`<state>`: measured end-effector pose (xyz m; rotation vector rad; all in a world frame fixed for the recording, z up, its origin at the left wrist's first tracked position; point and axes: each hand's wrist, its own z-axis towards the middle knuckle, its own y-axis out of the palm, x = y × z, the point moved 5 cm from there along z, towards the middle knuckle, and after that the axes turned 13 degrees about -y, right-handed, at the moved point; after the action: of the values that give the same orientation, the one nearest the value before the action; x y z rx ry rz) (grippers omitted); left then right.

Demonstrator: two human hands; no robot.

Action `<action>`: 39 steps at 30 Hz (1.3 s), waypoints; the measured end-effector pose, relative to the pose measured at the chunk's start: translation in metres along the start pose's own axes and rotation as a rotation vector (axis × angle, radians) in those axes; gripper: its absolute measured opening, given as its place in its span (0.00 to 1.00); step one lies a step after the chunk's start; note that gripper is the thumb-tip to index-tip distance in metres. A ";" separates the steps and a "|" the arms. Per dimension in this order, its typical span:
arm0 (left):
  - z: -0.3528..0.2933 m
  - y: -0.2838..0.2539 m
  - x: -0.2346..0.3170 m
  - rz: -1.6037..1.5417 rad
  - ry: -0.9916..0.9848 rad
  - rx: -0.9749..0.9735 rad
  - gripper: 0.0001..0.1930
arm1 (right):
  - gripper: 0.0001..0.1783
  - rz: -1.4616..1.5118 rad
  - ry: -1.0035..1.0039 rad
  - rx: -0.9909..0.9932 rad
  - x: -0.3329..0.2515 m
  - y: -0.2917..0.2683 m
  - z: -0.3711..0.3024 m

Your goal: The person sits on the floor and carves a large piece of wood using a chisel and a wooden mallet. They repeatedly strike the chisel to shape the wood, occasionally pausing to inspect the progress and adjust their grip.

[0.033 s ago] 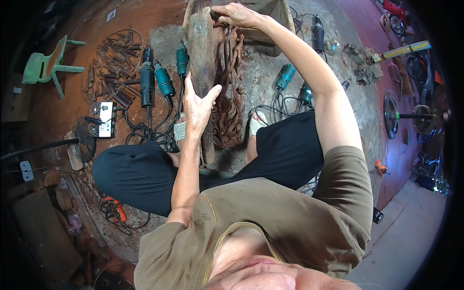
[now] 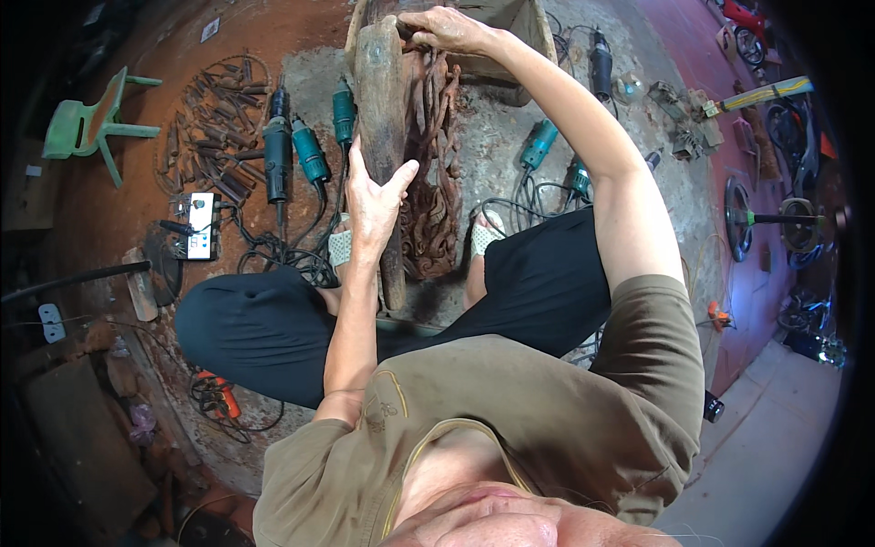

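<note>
A long, weathered wooden piece (image 2: 380,87) stretches away from me between my legs. My left hand (image 2: 372,205) grips its nearer half, the thumb on the right side and the fingers along the left. At the far end, my right hand (image 2: 447,29) is closed, fingertips curled against the wood's top corner. Whether it also holds something small is hidden. Just right of this piece lies a reddish-brown carved wood piece (image 2: 433,205) with deep, winding relief. Behind both, a wooden box (image 2: 510,68) sits under my right forearm.
Corded rotary power tools stand on both sides, among them a teal one (image 2: 310,155) and a dark one (image 2: 276,159). Far left are a pile of carving bits (image 2: 219,128), a white control box (image 2: 200,226) and a green chair (image 2: 96,123). Cables (image 2: 292,260) tangle beside my left foot.
</note>
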<state>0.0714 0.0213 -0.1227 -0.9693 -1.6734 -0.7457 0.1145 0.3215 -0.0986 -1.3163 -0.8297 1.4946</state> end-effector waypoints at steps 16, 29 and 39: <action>0.013 0.004 -0.007 -0.001 0.028 0.041 0.47 | 0.28 -0.220 -0.109 0.091 -0.010 -0.011 -0.002; 0.019 0.002 -0.007 0.104 0.043 0.037 0.44 | 0.29 -0.124 0.050 -0.077 -0.017 -0.006 0.003; 0.014 -0.005 -0.001 0.088 0.024 -0.020 0.42 | 0.30 -0.229 0.025 -0.100 -0.018 0.000 0.002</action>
<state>0.0607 0.0304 -0.1282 -1.0378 -1.5943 -0.7139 0.1125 0.3047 -0.0925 -1.2634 -1.0146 1.2685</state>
